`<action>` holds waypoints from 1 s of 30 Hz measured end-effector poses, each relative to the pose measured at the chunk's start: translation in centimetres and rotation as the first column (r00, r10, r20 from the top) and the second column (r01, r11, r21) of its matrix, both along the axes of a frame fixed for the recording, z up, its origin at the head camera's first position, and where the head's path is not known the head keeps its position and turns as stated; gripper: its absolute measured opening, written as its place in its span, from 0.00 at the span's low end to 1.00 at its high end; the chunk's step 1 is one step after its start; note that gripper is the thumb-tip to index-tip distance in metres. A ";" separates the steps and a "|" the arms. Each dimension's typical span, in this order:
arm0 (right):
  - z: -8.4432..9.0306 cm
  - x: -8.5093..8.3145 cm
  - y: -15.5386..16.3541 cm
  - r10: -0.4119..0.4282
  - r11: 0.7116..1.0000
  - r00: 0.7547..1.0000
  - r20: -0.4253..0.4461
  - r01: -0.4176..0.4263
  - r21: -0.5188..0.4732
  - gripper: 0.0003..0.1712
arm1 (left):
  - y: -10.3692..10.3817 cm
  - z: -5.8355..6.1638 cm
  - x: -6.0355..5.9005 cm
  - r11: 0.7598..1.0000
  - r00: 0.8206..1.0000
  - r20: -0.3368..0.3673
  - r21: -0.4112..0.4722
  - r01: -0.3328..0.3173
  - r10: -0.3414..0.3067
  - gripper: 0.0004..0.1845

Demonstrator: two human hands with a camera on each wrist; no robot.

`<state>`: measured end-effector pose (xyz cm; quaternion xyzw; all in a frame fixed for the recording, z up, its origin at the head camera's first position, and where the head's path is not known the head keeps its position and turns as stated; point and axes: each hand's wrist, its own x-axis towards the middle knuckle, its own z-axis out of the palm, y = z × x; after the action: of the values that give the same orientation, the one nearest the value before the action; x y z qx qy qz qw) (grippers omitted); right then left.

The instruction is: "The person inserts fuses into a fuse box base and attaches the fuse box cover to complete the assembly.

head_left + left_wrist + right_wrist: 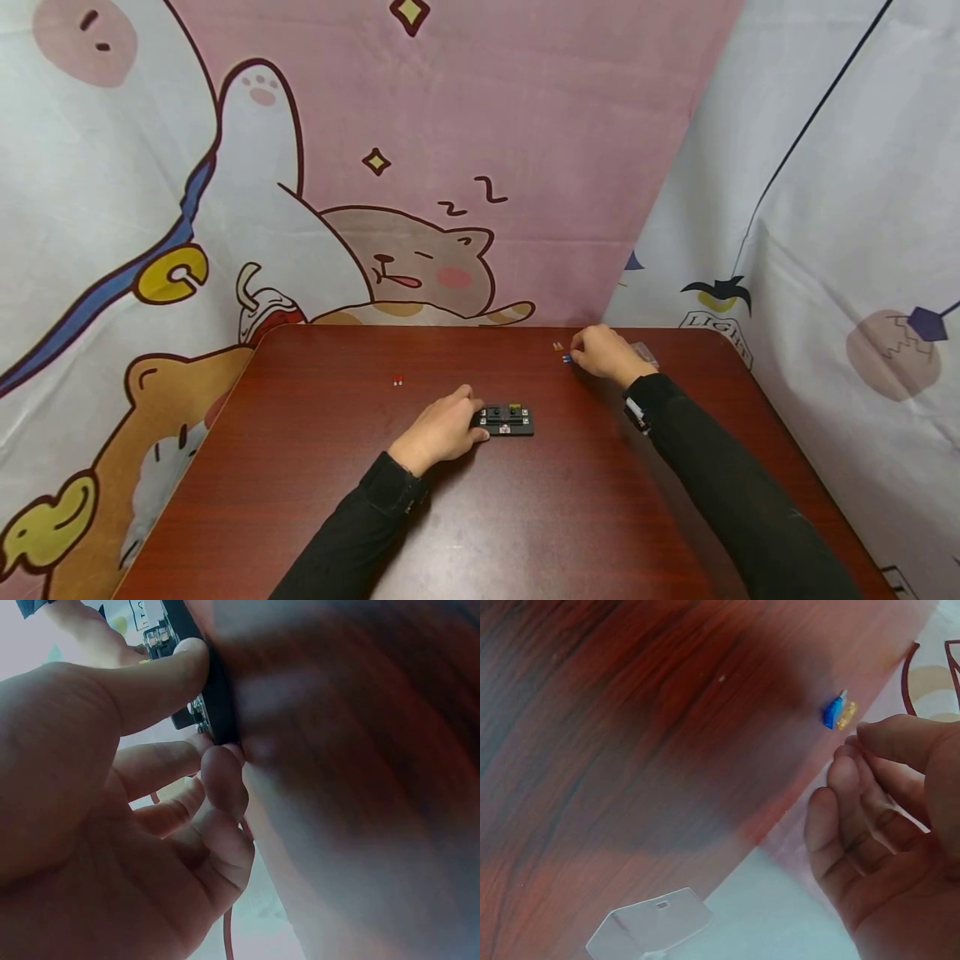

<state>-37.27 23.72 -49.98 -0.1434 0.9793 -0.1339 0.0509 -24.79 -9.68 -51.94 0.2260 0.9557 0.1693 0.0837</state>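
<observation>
A small black fuse block (510,419) with a green piece on top lies at the table's middle. My left hand (472,419) grips its left end; in the left wrist view the thumb (161,675) and a curled finger (225,769) pinch the block's edge (217,705). My right hand (579,353) hovers at the far right of the table with fingers loosely bent and nothing in them. Just off its fingertips (870,735) lie a blue fuse (832,712) and an amber fuse (847,715), also visible from the head as blue fuse (567,359) and amber fuse (557,347).
A red fuse (397,381) lies alone on the dark red table (525,517), left of the block. A clear plastic box (647,353) sits behind my right wrist, seen also as the clear box (651,927). Cartoon-printed cloth walls surround the table.
</observation>
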 end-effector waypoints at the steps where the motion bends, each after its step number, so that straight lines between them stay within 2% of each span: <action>1: 0.0 -0.1 -0.2 0.014 1.000 1.000 -0.008 -0.014 0.007 0.11 | 0.0 0.0 0.0 1.000 1.000 0.000 -0.001 0.000 0.000 0.28; 9: -0.9 -1.3 -1.3 0.037 0.999 0.996 -0.087 -0.035 0.024 0.12 | 0.0 0.0 -0.1 1.000 1.000 -0.012 -0.006 0.008 -0.008 0.28; 17: -1.4 -2.3 -1.9 0.062 0.996 0.993 -0.102 -0.055 0.075 0.10 | 0.0 0.1 0.0 1.000 1.000 -0.015 -0.013 0.007 -0.008 0.28; 25: -1.3 -2.3 -2.3 0.071 0.995 0.992 -0.100 -0.064 0.075 0.07 | -0.1 -0.2 0.2 1.000 1.000 0.009 -0.010 0.005 -0.005 0.27; 30: -1.0 -2.5 -2.5 0.088 0.992 0.990 -0.113 -0.078 0.095 0.07 | -0.1 -0.1 0.2 1.000 1.000 0.001 -0.014 0.002 -0.002 0.27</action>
<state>-39.72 21.18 -51.01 -0.1892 0.9788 -0.0785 0.0054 -24.60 -9.75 -52.04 0.2262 0.9566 0.1625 0.0857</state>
